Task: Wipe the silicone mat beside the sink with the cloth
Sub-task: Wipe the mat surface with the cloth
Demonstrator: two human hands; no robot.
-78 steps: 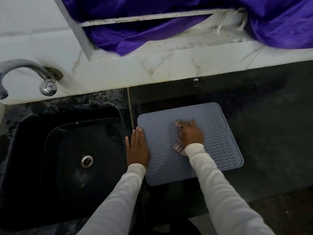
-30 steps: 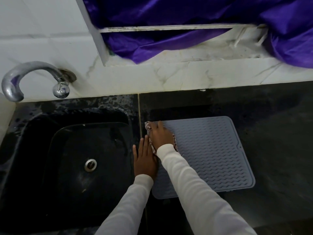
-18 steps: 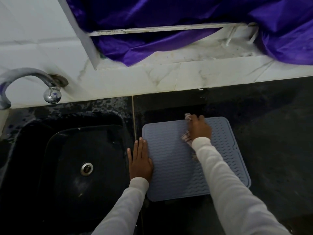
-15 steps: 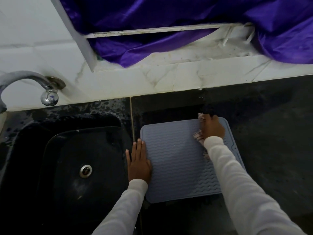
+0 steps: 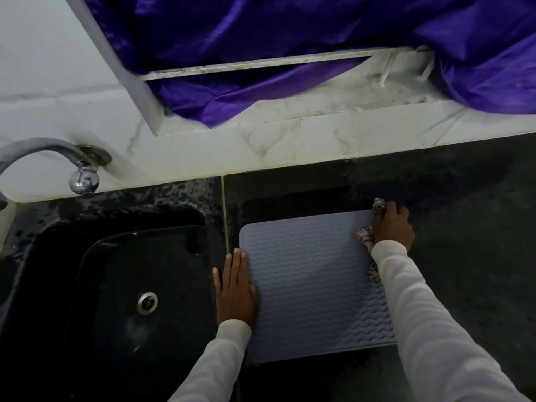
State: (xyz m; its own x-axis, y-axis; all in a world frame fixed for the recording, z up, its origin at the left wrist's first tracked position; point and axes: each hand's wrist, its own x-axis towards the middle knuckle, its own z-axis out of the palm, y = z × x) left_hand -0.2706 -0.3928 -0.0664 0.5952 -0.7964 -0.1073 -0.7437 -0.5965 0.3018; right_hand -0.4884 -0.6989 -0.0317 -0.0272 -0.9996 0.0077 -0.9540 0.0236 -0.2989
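Note:
A grey-blue silicone mat [image 5: 307, 285] with a wavy ribbed surface lies flat on the dark counter, just right of the sink. My right hand [image 5: 393, 226] presses a small checked cloth [image 5: 366, 236] onto the mat's far right corner; the cloth pokes out above and below the hand, and part of it is hidden under the palm and sleeve. My left hand [image 5: 235, 288] rests flat, fingers together, on the mat's left edge and the counter strip beside it. My right forearm covers the mat's right edge.
A black sink [image 5: 116, 285] with a metal drain [image 5: 147, 303] is at the left, under a chrome tap [image 5: 72, 163]. A white tiled ledge [image 5: 319, 146] runs along the back, with purple fabric [image 5: 290, 53] draped over it. Dark counter [image 5: 470, 256] extends to the right.
My right hand has swept the cloth along the mat's far edge from the left corner to the right corner. My left hand has stayed flat on the left edge.

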